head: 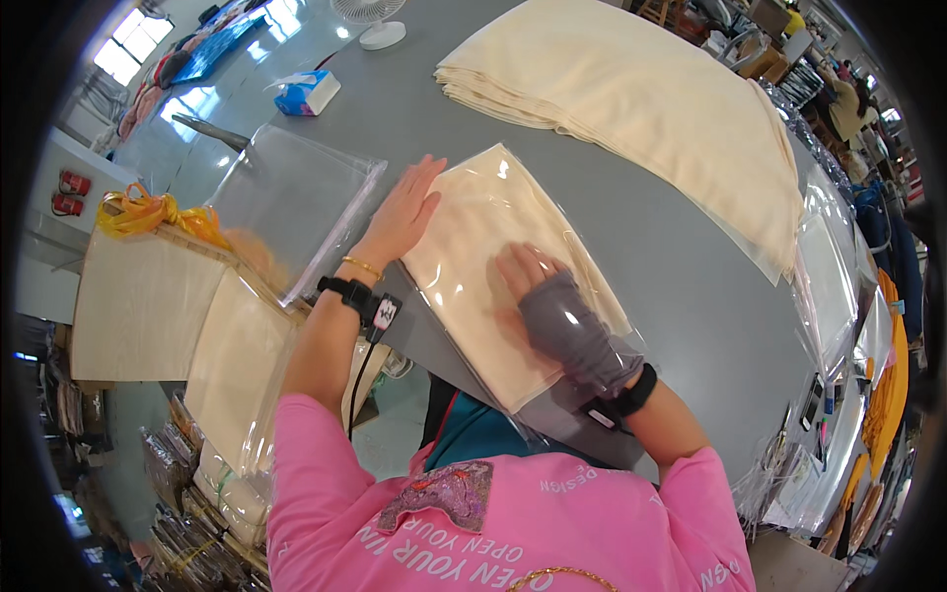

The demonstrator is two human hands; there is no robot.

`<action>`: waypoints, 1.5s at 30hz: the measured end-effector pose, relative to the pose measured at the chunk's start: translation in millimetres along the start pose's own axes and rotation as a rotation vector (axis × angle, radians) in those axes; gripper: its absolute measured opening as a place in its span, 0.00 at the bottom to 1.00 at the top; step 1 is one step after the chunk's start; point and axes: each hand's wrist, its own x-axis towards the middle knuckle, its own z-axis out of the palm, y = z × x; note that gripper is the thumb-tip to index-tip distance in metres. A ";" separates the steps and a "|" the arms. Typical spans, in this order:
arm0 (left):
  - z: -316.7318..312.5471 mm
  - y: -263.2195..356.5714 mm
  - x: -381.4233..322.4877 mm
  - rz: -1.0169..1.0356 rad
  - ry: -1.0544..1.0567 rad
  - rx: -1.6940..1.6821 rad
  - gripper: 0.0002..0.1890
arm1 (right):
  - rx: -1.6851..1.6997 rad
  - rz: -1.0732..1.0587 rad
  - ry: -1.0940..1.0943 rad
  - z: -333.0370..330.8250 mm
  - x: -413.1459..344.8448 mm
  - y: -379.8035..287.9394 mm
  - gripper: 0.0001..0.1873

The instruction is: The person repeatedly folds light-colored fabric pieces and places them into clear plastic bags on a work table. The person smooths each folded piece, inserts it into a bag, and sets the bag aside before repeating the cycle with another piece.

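A folded cream cloth [473,274] lies inside a clear plastic bag [592,255] on the grey table, slanting away from me. My left hand [403,211] rests flat at the bag's upper left edge, fingers extended, holding nothing. My right hand [558,314], in a grey fingerless covering, lies flat over the lower right part of the cloth. Glare across its back suggests that it is under the bag's film. To the left of my left hand is a stack of flat clear plastic bags [288,192]. Beyond the bagged cloth spreads a large pile of cream cloths [614,96].
A blue tissue box [307,92] and a white fan [381,33] stand at the far side of the grey table [710,296]. More plastic packs [828,288] and a phone [811,402] lie at right. Yellow ribbon [159,214] tops a wooden edge at left, near bagged cream cloths [237,370].
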 end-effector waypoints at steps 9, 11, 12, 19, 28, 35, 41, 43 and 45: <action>14.3 7.5 21.1 0.022 -0.022 -0.055 0.28 | -0.253 0.306 -0.056 32.3 82.3 8.1 0.52; 14.9 -0.6 28.2 0.013 -0.173 0.015 0.29 | -0.211 0.310 -0.164 28.9 79.0 6.5 0.52; 17.0 -2.2 30.5 0.030 -0.170 0.097 0.29 | -0.185 0.302 -0.147 28.5 76.1 5.7 0.53; 33.6 14.3 26.7 0.183 -0.243 0.299 0.31 | -0.293 0.404 0.059 4.5 -2.3 -1.3 0.55; 63.5 94.7 1.7 0.244 -0.210 0.397 0.37 | -0.182 0.442 -0.081 -43.6 -102.0 -19.1 0.47; 36.6 109.4 -7.1 0.187 -0.414 0.519 0.38 | -0.088 0.398 -0.060 -56.5 -161.3 -28.1 0.47; 45.7 143.0 -43.0 0.238 -0.386 0.379 0.39 | 0.055 0.204 0.018 -65.6 -176.9 -38.3 0.24; 57.2 151.0 -55.6 0.233 -0.420 0.385 0.40 | 0.282 0.078 0.017 -57.8 -158.2 -45.1 0.16; 65.3 146.5 -56.9 0.230 -0.265 0.398 0.42 | 0.423 -0.037 -0.015 -43.5 -138.6 -52.8 0.11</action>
